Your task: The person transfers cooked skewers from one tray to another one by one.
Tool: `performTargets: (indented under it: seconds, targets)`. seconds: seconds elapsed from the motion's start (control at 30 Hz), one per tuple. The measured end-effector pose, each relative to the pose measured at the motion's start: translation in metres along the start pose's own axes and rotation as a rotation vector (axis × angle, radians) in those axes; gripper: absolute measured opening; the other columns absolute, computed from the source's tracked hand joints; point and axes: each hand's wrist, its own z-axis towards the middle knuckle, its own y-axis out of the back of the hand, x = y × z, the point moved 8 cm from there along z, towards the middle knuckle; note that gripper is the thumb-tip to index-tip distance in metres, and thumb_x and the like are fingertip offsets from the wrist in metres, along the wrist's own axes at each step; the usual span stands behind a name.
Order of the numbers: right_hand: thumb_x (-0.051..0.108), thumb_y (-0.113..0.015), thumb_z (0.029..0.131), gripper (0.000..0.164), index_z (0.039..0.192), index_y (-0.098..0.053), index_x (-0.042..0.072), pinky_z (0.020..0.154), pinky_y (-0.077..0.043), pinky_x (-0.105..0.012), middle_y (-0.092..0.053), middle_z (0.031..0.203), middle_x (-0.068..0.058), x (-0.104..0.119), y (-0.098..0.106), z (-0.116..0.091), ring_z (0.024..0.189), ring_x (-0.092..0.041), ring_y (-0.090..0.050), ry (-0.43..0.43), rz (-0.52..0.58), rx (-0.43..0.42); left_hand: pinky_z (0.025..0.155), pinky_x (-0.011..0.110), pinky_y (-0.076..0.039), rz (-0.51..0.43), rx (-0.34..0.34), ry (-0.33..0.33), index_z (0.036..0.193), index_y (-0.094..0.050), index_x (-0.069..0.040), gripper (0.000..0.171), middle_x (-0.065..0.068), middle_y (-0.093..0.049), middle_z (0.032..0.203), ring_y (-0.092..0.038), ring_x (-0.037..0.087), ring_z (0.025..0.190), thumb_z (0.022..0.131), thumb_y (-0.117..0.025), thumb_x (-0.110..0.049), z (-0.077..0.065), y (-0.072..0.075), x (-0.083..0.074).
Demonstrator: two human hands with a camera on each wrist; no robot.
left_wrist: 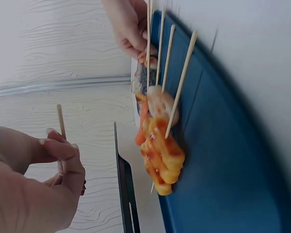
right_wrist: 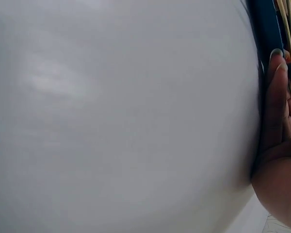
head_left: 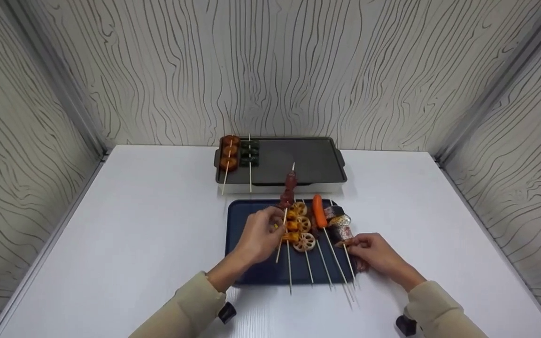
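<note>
My left hand (head_left: 260, 234) pinches the stick of a skewer of dark red meat (head_left: 289, 185), raised over the tray with its tip toward the griddle. In the left wrist view the bare stick (left_wrist: 60, 119) passes between thumb and fingers. At the tray's right side my right hand (head_left: 376, 253) pinches the lower end of a skewer of dark, silvery-skinned pieces (head_left: 341, 223); its palm is hidden. Beside that lie a sausage skewer (head_left: 319, 211), a lotus root skewer (head_left: 304, 241) and a skewer of folded yellow pieces (left_wrist: 162, 160), all on the blue tray (head_left: 247, 211).
Behind the tray stands a dark griddle (head_left: 298, 157). On its left part lie a skewer of round orange-brown slices (head_left: 229, 151) and one of dark green pieces (head_left: 250, 154). Several sticks overhang the tray's front edge. Wood-patterned panels (head_left: 270, 70) enclose the white table (head_left: 158, 211).
</note>
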Motion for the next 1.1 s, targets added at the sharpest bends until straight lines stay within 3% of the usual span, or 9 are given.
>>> performTargets:
  seconds: [0.2,0.57,1.0,1.1]
  targets:
    - [0.006,-0.061,0.099,0.029,0.123,-0.067,-0.009,0.050,-0.051,-0.024,-0.068,0.072,-0.004,-0.002,0.002,0.000,0.050,-0.009,-0.055,0.005,0.004,-0.002,0.065,0.025,-0.052,0.001,0.011,-0.006,0.111,-0.067,0.002,0.016,0.007,-0.068,0.093,-0.058,0.006,0.068,0.096,-0.066,0.000,-0.017,-0.009,0.005]
    - [0.006,-0.062,0.097,0.030,0.122,-0.068,-0.009,0.050,-0.050,-0.024,-0.067,0.071,-0.004,0.001,0.001,-0.001,0.050,-0.008,-0.055,0.013,0.009,-0.011,0.067,0.026,-0.052,0.007,0.017,0.014,0.110,-0.065,0.005,0.015,0.004,-0.065,0.087,-0.059,0.007,0.069,0.096,-0.065,0.001,-0.036,-0.009,0.023]
    - [0.006,-0.061,0.098,0.029,0.122,-0.067,-0.009,0.050,-0.051,-0.025,-0.067,0.072,-0.003,-0.001,0.001,0.001,0.051,-0.009,-0.056,0.014,0.000,-0.002,0.067,0.026,-0.056,-0.005,-0.004,0.056,0.108,-0.061,0.010,0.015,0.007,-0.067,0.078,-0.060,0.006,0.052,0.092,-0.062,0.010,-0.043,-0.014,0.053]
    - [0.005,-0.061,0.097,0.029,0.121,-0.067,-0.009,0.050,-0.051,-0.024,-0.067,0.073,-0.003,0.000,0.001,0.001,0.052,-0.008,-0.055,0.016,0.001,-0.006,0.060,0.027,-0.056,-0.024,0.019,0.086,0.109,-0.060,0.012,0.016,0.010,-0.068,0.076,-0.062,0.010,0.050,0.093,-0.061,0.010,-0.043,-0.019,0.059]
